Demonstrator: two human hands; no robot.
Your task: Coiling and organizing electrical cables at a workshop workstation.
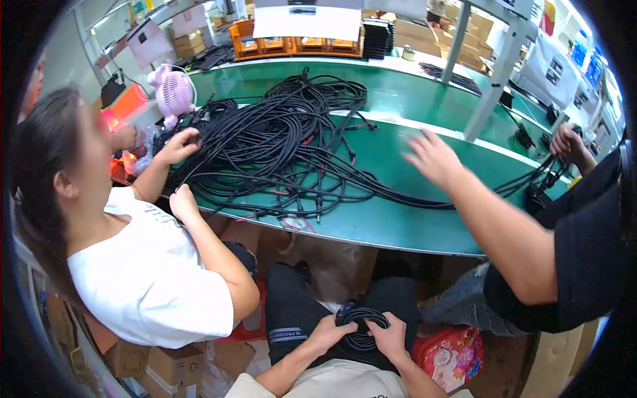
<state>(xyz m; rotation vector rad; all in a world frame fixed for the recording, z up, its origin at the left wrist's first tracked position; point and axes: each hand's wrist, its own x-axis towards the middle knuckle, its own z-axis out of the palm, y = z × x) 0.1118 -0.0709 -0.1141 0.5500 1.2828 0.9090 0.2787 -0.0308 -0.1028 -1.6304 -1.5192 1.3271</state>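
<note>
A coiled black cable (360, 341) rests over my lap, held between both hands. My left hand (326, 332) grips the coil's left side, its fingers closed round the loops. On the opposite side my right hand (391, 331) is closed on the same coil. Part of the bundle's upper end shows dark blue between the hands. Beyond my knees, a large tangled heap of black cables (265, 132) with some red ends lies on the green workbench (398, 229).
A person in white on the left handles cables from the heap. At right, a person in black holds cable ends, one hand blurred over the bench. A pink fan (174, 93) stands at the bench's left; cardboard boxes (174, 368) and a red patterned package (448, 358) sit below.
</note>
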